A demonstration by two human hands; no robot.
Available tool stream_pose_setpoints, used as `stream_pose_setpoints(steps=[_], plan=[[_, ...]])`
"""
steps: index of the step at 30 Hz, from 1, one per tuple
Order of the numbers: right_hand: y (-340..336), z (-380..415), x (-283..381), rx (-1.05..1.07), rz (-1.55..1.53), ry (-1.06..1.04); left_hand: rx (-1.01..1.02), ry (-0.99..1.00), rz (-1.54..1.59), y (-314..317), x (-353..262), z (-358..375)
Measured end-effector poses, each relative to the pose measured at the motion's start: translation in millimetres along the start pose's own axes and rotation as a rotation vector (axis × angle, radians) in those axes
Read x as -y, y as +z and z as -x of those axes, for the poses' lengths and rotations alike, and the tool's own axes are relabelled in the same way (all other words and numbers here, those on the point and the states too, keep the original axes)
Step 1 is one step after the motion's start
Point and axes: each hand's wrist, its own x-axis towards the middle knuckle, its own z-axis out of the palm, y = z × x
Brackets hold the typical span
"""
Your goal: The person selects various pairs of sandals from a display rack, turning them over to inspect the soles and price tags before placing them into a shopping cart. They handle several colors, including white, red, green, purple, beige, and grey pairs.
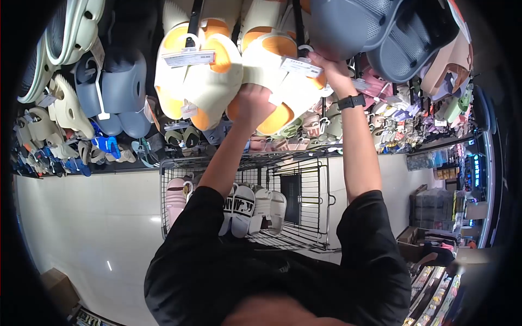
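A pair of cream slippers (266,60) with orange insoles hangs from the rack in front of me, a white price label (302,67) at its top. Closed fingers of my left hand (255,104) grip the lower left slipper of this pair. At the pair's upper right edge is my right hand (333,70), closed by the plastic hanger and label; its fingertips are partly hidden. A similar cream and orange pair (215,76) hangs just to the left with its own label.
Below the rack stands a black wire cart (321,206) holding several pairs of slippers, among them a white pair with black lettering (242,206). Dark grey slippers (405,43) hang at upper right, blue-grey ones (125,81) at left. Boxes (435,209) are stacked at right.
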Motion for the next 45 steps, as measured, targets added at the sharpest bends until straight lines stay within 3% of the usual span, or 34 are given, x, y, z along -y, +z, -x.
stream_pose_setpoints(steps=[2,4,7,9,11,12,14,17,18,19,22,27,37,40,41,45], plan=[[-14,-6,-14,0.127,-0.362,0.082,-0.032,0.048,-0.029,-18,-18,-13],[-20,-1,-9,0.173,-0.507,0.219,-0.075,0.121,0.005,-24,-25,-21],[-22,17,-34,0.024,-0.429,0.320,-0.053,0.076,0.143,-19,-38,-8],[-21,47,-38,-0.051,-0.388,0.315,0.057,-0.110,0.334,-22,-48,18],[-16,111,-11,-0.265,-0.337,0.164,0.160,-0.301,0.426,-28,-55,51],[-17,142,-9,-0.402,-0.275,0.061,0.114,-0.456,0.660,-35,-65,59],[-20,208,-25,-0.516,-0.448,0.044,0.004,-0.778,1.107,-57,-89,67],[9,302,-34,-0.334,-0.547,0.215,0.160,-1.058,1.554,-107,-132,62],[23,329,-42,-0.214,-0.732,0.161,0.153,-1.111,1.659,-119,-150,67],[37,353,-39,-0.166,-0.694,0.235,0.145,-1.157,1.753,-129,-167,72],[54,409,-21,-0.098,-0.694,0.194,0.063,-1.164,1.888,-134,-209,85],[15,451,-10,-0.350,-0.403,-0.137,0.000,-1.167,1.899,-138,-275,106],[-31,461,33,-0.551,0.134,-0.431,-0.018,-1.167,1.872,-138,-356,138],[-42,480,22,-0.332,-0.654,-0.005,-0.010,-1.140,1.872,-149,-359,139],[-52,484,21,-0.196,-0.994,0.046,-0.010,-1.131,1.877,-153,-358,139],[-58,498,42,-0.105,-1.143,0.074,0.008,-1.092,1.884,-176,-347,135]])
